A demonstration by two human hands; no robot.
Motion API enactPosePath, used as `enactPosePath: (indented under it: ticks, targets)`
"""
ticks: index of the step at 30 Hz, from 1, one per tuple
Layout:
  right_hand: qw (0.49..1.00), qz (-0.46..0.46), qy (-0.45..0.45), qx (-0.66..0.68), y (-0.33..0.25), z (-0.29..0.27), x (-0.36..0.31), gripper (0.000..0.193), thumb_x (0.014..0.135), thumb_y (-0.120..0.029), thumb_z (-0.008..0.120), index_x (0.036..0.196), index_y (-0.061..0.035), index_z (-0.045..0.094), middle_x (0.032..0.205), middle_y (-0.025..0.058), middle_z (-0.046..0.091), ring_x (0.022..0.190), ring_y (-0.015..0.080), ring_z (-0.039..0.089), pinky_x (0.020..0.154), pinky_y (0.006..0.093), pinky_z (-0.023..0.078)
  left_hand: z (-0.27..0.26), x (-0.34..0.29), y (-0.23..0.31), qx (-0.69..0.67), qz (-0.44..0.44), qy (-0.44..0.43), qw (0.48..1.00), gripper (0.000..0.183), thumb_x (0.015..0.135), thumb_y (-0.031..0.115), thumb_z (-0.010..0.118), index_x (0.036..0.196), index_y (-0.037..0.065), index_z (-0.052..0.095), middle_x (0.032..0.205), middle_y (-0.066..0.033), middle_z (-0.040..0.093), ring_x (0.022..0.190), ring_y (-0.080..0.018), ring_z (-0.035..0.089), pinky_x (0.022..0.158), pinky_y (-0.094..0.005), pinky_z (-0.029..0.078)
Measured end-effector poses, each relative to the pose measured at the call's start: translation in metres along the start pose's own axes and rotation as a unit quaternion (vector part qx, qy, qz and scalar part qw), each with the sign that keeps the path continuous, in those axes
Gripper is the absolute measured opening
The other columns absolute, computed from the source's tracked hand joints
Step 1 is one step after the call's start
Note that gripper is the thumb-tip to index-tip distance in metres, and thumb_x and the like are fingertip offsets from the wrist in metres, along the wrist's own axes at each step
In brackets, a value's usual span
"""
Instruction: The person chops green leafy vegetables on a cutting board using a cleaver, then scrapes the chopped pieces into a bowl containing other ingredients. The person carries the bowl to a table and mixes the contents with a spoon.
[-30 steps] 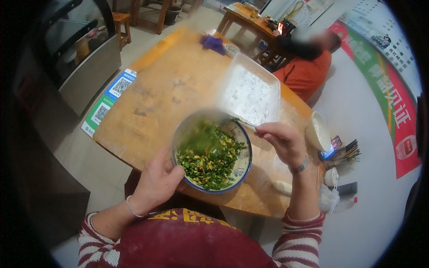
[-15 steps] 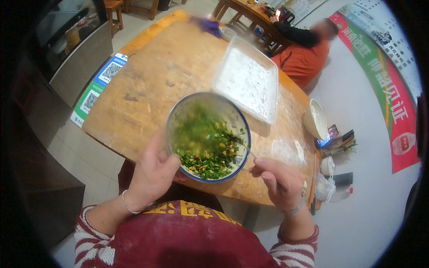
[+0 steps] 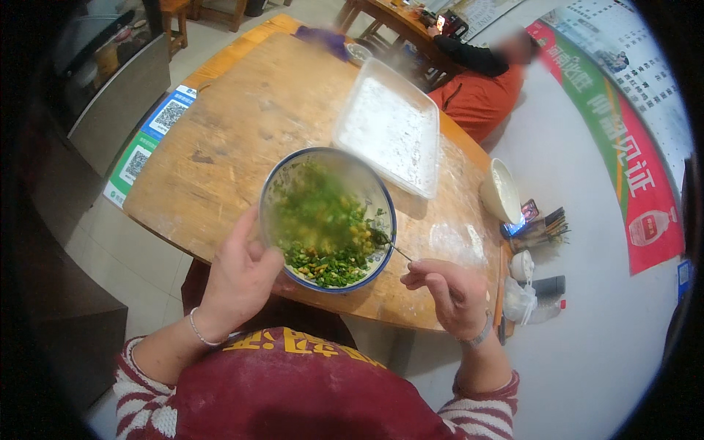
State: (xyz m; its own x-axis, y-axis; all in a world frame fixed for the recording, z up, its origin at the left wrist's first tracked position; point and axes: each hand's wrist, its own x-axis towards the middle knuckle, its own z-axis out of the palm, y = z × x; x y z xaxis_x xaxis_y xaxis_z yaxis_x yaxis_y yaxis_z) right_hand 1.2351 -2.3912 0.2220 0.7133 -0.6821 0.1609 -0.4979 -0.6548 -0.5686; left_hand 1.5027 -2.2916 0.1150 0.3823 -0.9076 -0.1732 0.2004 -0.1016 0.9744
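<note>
My left hand (image 3: 242, 268) is closed on the near left rim of a white bowl with a blue edge (image 3: 375, 192), thumb over the rim. Inside lies a heap of chopped greens (image 3: 334, 257) with small yellow bits; part of it looks blurred. Between the fingers of my right hand (image 3: 456, 297) is the thin metal handle of a spoon (image 3: 400, 252). Its lower end dips into the greens at the bowl's right side, where the head is mostly hidden. The bowl is over the near edge of the wooden table (image 3: 220, 161).
A white plastic tray (image 3: 431, 165) dusted with powder stands beyond the bowl. Along the right wall are a pale bowl (image 3: 500, 192), a lit phone (image 3: 525, 214), a holder of sticks (image 3: 546, 231) and a dark cylinder (image 3: 548, 286). A seated person (image 3: 480, 95) in orange is behind the table.
The whole view has shifted slightly, moving the table and surroundings left. The spoon's handle now shows more inside the bowl's right side. Both hands keep their holds.
</note>
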Motion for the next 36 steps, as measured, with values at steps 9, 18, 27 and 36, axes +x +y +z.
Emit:
enactPosePath:
  ticks: [9,18,27,36]
  targets:
    - [0.995,-0.009,0.08,-0.059,0.002,-0.006,0.023,0.015,0.098,-0.008,0.059,0.103,0.0018,0.069,0.086,0.0133,0.073,0.076,0.0235,0.073,0.07,0.0313,0.057,0.001,0.0,0.01,-0.045,-0.018,-0.016,0.999,0.061,0.089,0.004,0.054,0.148,0.0,0.036,0.071,-0.0067,0.066,0.06,-0.0103,0.063,0.055,-0.0277,0.052]
    - [0.997,0.018,0.069,-0.027,-0.016,0.019,-0.018,0.024,0.104,-0.006,0.046,0.107,0.008,0.065,0.09,0.0157,0.073,0.082,0.0205,0.072,0.078,0.0314,0.058,0.002,0.002,0.003,-0.072,-0.014,-0.017,0.997,0.062,0.09,0.002,0.053,0.148,0.0,0.035,0.074,-0.0064,0.066,0.061,-0.0105,0.063,0.055,-0.0288,0.055]
    - [0.989,-0.027,0.059,-0.132,0.004,0.009,0.027,0.02,0.102,-0.005,0.05,0.105,0.0082,0.065,0.09,0.0154,0.074,0.08,0.0196,0.073,0.076,0.0299,0.058,0.004,-0.002,0.011,-0.085,-0.03,-0.014,0.996,0.06,0.092,0.004,0.055,0.148,-0.001,0.034,0.078,-0.005,0.067,0.067,-0.0083,0.063,0.057,-0.0275,0.054]
    - [0.994,0.032,0.103,0.018,-0.013,0.011,0.007,0.026,0.105,-0.007,0.045,0.101,0.0089,0.065,0.084,0.0152,0.073,0.079,0.0192,0.072,0.072,0.0301,0.059,0.003,0.0,0.003,-0.085,-0.018,-0.02,0.996,0.06,0.093,0.005,0.055,0.148,-0.001,0.033,0.082,-0.006,0.068,0.069,-0.0087,0.063,0.06,-0.0277,0.055]
